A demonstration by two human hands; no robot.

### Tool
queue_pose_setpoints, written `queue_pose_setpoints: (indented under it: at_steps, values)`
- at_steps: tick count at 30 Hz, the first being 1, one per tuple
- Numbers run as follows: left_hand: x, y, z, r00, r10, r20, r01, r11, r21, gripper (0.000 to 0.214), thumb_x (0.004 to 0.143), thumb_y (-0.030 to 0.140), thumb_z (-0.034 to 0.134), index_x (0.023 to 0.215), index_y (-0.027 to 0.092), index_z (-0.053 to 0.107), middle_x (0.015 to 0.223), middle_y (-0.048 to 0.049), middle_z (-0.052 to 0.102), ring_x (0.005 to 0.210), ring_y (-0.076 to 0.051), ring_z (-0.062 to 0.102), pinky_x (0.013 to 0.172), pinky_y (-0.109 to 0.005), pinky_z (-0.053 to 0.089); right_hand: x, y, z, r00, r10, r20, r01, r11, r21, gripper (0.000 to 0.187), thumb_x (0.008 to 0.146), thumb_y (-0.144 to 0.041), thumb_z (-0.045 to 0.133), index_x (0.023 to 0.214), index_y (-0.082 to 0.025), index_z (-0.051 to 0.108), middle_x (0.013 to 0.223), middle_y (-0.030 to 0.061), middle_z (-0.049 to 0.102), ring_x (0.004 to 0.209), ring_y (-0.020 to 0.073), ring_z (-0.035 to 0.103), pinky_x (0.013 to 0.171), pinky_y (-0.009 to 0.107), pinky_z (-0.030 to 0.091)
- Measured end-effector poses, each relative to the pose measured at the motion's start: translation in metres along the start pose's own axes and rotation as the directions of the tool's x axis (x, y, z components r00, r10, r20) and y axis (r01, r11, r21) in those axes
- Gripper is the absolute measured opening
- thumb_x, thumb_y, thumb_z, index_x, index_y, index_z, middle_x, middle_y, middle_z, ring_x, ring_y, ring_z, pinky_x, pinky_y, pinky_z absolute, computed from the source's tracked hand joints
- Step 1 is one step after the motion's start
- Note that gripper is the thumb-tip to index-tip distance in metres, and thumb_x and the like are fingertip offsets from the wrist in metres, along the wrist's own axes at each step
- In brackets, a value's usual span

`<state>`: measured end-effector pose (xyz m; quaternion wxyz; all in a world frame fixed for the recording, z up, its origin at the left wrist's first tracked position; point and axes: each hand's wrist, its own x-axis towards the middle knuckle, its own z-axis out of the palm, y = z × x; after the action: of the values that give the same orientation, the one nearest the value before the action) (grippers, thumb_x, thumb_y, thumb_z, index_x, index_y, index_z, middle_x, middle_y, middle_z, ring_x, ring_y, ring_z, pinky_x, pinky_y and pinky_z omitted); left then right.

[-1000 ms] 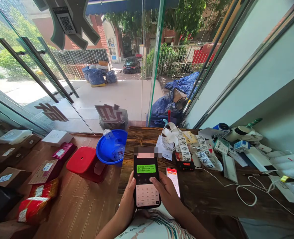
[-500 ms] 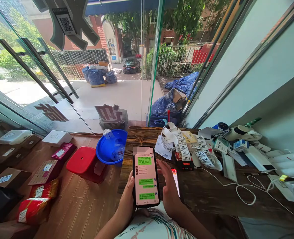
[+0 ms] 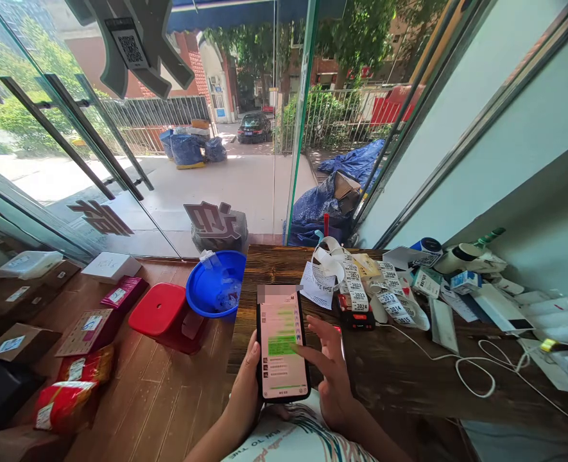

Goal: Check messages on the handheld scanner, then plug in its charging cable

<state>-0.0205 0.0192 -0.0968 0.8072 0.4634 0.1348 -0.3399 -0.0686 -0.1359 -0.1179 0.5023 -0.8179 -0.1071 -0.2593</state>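
We see the left hand point(image 3: 246, 385) wrapped around a phone point(image 3: 282, 343), holding it upright over the desk's point(image 3: 409, 378) near left corner with its lit chat screen facing us. The right hand point(image 3: 329, 369) is spread loosely, its thumb tip touching the screen's right edge. A second phone point(image 3: 340, 339) lies on the desk, mostly hidden behind that hand, near numbered label strips point(image 3: 394, 301).

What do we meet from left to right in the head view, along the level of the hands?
Red packets → red stool → left hand → phone → right hand → white cable.
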Motion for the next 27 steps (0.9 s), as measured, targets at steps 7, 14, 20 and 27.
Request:
queue_pose_setpoints:
  at_steps: [7, 14, 20, 27]
  values:
    - [-0.0007, -0.0029, -0.0023, 1.0, -0.009, 0.019, 0.01, 0.995, -0.098, 0.086, 0.072, 0.055, 0.066, 0.143, 0.029, 0.026, 0.126, -0.0113, 0.06, 0.112, -0.035, 0.057, 0.059, -0.034, 0.06, -0.0027, -0.0007, 0.0003, 0.999, 0.032, 0.012, -0.032, 0.999, 0.01, 0.048, 0.093, -0.052, 0.024, 0.115, -0.033, 0.062, 0.146, 0.0033, 0.024, 0.131, 0.0361, 0.026, 0.102, 0.061, 0.027]
    - [0.0005, -0.0035, -0.0034, 0.999, -0.019, 0.051, 0.024, 0.995, -0.097, 0.086, 0.071, 0.055, 0.066, 0.143, 0.03, 0.025, 0.126, -0.0103, 0.06, 0.107, -0.035, 0.06, 0.049, -0.03, 0.058, -0.0081, 0.0004, 0.0025, 0.997, 0.074, 0.028, -0.073, 0.997, -0.036, 0.052, 0.093, -0.053, 0.022, 0.132, -0.031, 0.048, 0.148, 0.0055, 0.02, 0.132, 0.0348, 0.022, 0.104, 0.057, 0.026]
    - [-0.0021, -0.0034, -0.001, 0.999, -0.011, 0.03, 0.012, 0.999, -0.034, 0.075, 0.078, 0.056, 0.058, 0.14, 0.027, 0.027, 0.11, -0.0109, 0.067, 0.075, -0.028, 0.069, 0.031, -0.024, 0.049, -0.0086, 0.0004, 0.0038, 0.999, 0.034, -0.008, -0.033, 0.993, 0.113, 0.041, 0.094, -0.049, 0.029, 0.104, -0.035, 0.067, 0.146, -0.0006, 0.025, 0.132, 0.034, 0.024, 0.104, 0.059, 0.024]
    - [-0.0042, -0.0026, 0.0019, 0.999, 0.001, 0.041, 0.004, 0.995, -0.1, 0.081, 0.072, 0.055, 0.066, 0.139, 0.025, 0.031, 0.116, -0.0092, 0.064, 0.092, -0.028, 0.066, 0.04, -0.023, 0.053, -0.005, -0.0048, 0.002, 0.997, 0.07, 0.014, -0.07, 0.997, -0.022, 0.047, 0.094, -0.05, 0.024, 0.125, -0.033, 0.055, 0.148, 0.0026, 0.019, 0.131, 0.034, 0.024, 0.103, 0.056, 0.03]
